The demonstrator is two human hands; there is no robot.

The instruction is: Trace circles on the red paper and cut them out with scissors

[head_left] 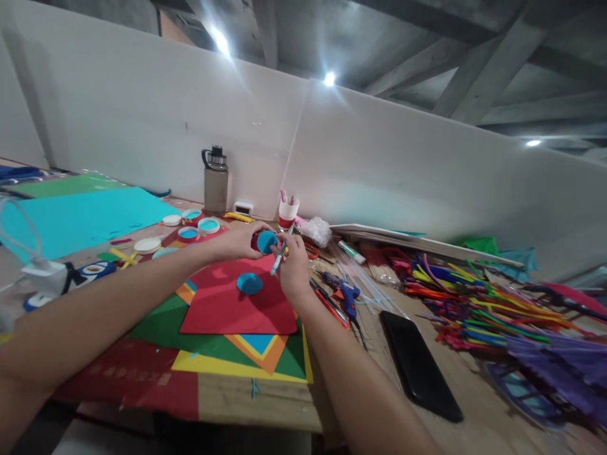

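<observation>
My left hand is closed around a small red round piece with a blue disc at its face, held above the stacked sheets. Close beside it on the right, my right hand grips a slim silver pen-like tool pointing down toward me; its exact kind is unclear. The fingertips of this hand are near the disc's edge, and whether they touch it I cannot tell. Below the hands, a second blue disc lies on a red sheet, which rests on green, yellow and orange sheets.
Several paper rings and lids with blue centres, one a ring, lie left of the hands. A bottle and a pen cup stand behind. To the right are a blue glue gun, a black phone and colourful pipe cleaners.
</observation>
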